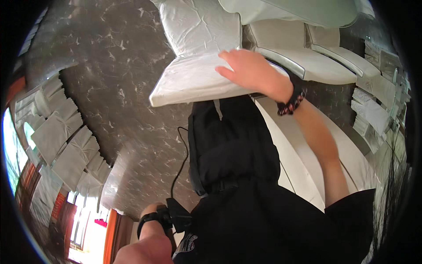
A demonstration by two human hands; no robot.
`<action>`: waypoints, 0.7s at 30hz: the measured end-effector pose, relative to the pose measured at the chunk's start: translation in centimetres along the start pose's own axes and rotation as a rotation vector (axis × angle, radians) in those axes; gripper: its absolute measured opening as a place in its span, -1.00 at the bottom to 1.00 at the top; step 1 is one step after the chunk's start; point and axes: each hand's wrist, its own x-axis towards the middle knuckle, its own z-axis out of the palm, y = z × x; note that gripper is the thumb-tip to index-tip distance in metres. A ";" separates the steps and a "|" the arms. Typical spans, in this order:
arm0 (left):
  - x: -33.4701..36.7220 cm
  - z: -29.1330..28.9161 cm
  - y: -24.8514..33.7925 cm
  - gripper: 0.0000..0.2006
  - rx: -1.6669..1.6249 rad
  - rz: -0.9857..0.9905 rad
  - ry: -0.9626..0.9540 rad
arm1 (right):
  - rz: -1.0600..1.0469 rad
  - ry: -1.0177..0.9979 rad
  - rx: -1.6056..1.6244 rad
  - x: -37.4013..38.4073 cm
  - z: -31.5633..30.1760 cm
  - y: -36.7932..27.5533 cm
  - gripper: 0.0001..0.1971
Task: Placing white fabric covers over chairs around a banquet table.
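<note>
My right hand [252,70] reaches forward over the pale, fabric-covered seat of a chair [189,81]. Its thumb stands apart from the fingers, and nothing shows in its grasp. Whether it touches the cover I cannot tell. A dark patterned band [292,103] circles that wrist. At the lower left, my left hand [145,253] is close and blurred, its fingers hidden. A black strap with a boxy black device [176,215] sits around the left wrist, and a thin black cord [180,167] runs up from beside it. Black clothing [233,149] fills the middle.
More pale covered chairs [325,66] stand in a row at the right, beside a table with a pale green cloth [299,11]. Further covered chairs [66,145] line the left. The floor [110,66] is dark and marbled. A bright window [79,226] shows at the lower left.
</note>
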 end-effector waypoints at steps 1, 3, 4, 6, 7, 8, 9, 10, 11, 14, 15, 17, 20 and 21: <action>-1.6 2.2 -0.2 -0.96 -0.068 0.609 0.311 | -0.035 0.034 0.008 -1.0 0.1 -2.0 -0.57; -3.8 2.6 1.0 -0.99 -0.211 1.225 0.597 | 0.111 -0.068 -0.009 -4.5 1.6 -2.8 -0.60; -5.3 1.7 2.7 -0.98 -0.464 0.860 0.223 | 0.069 0.074 -0.071 -6.5 3.5 -1.7 -0.63; -7.3 -0.2 7.2 -0.94 -0.643 0.311 -0.272 | 0.055 0.203 -0.142 -8.7 5.1 -3.3 -0.51; -8.2 0.1 7.1 -0.94 -0.646 0.330 -0.296 | 0.044 0.329 -0.190 -9.5 6.7 -3.7 -0.43; -7.9 1.3 6.5 -0.94 -0.766 0.501 -0.367 | 0.038 0.388 -0.217 -9.7 7.6 -3.6 -0.42; -8.0 2.2 6.4 -0.94 -0.891 0.663 -0.442 | 0.041 0.445 -0.241 -10.0 8.1 -3.6 -0.41; -8.5 2.3 6.8 -0.96 -0.889 0.695 -0.506 | 0.065 0.469 -0.245 -10.4 8.4 -3.5 -0.41; -8.3 3.2 6.4 -0.96 -0.908 0.700 -0.543 | 0.052 0.482 -0.215 -10.4 8.7 -2.9 -0.42; -8.0 5.5 6.2 -0.94 -0.799 0.968 -0.568 | 0.015 0.484 -0.137 -10.2 8.2 -3.0 -0.46; -8.5 6.0 5.8 -0.93 -0.695 0.766 -0.578 | -0.006 0.445 -0.111 -10.6 7.9 -2.0 -0.48; -8.8 7.1 5.0 -0.89 -0.427 0.388 -0.592 | -0.032 0.525 -0.089 -11.4 7.1 -0.4 -0.53; -7.4 11.2 1.2 -0.98 0.289 0.189 -0.446 | -0.109 0.755 0.088 -13.3 4.3 3.5 -0.64; -6.1 13.7 -0.7 -0.97 0.462 0.087 -0.449 | -0.072 0.775 0.085 -14.6 3.6 6.0 -0.64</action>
